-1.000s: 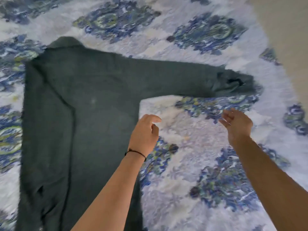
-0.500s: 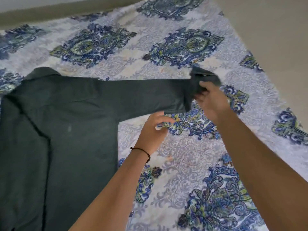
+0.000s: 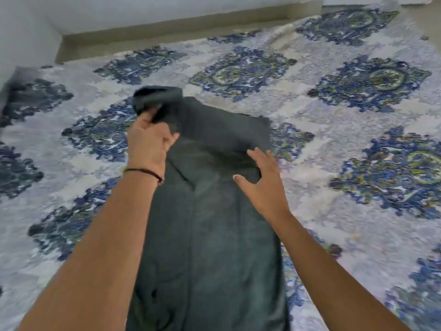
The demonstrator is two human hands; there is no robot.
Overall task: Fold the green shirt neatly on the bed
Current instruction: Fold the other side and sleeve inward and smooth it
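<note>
The dark green shirt (image 3: 210,235) lies as a long narrow strip down the middle of the bed (image 3: 334,199), with its sleeve folded across the top. My left hand (image 3: 148,149), with a thin black band at the wrist, grips the sleeve cuff (image 3: 155,97) at the shirt's upper left and holds it slightly raised. My right hand (image 3: 262,180) rests flat with spread fingers on the shirt's right edge, near the folded shoulder. Both forearms cover parts of the shirt's sides.
The bedspread is white with large blue and green medallions (image 3: 243,72). A beige floor strip (image 3: 167,34) and a white wall (image 3: 119,10) lie beyond the far edge of the bed. The bed's left edge (image 3: 7,87) meets the wall.
The right sleeve, stretched out to the right before, now lies folded over the shirt body. My left hand now holds the cuff at the upper left, and my right hand has let go and lies flat.
</note>
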